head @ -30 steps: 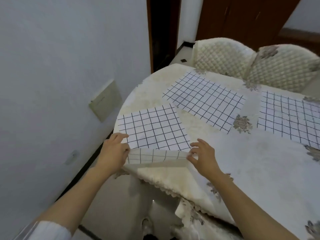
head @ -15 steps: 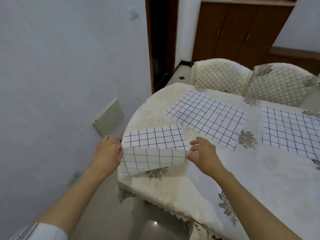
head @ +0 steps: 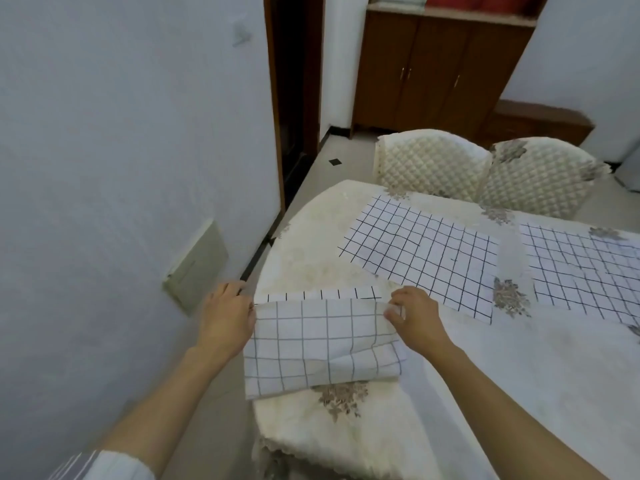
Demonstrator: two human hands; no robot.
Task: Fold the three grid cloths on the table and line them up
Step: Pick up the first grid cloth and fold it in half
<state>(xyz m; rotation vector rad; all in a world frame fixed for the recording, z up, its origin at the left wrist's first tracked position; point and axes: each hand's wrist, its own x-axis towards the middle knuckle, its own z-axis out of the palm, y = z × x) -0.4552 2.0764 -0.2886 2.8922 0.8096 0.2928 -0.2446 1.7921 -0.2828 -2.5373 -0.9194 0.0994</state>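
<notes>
Three white cloths with a black grid lie on the table [head: 519,393]. The nearest grid cloth [head: 322,344] is being folded away from me: its near half is lifted and carried over the far half, of which only a thin strip shows. My left hand [head: 227,315] pinches the lifted edge's left corner, and my right hand [head: 414,315] pinches its right corner. A second grid cloth [head: 422,251] lies flat and unfolded beyond my right hand. The third grid cloth [head: 585,268] lies flat at the far right, partly cut off by the frame.
The table wears a cream floral tablecloth and its left rim is close to a white wall [head: 121,168]. Two quilted chairs [head: 433,164] stand at the far side. Behind them are a brown cabinet [head: 440,67] and a dark doorway.
Both hands have lifted the nearest cloth's near edge and carried it away from me, over most of the far half. The other two cloths have not moved.
</notes>
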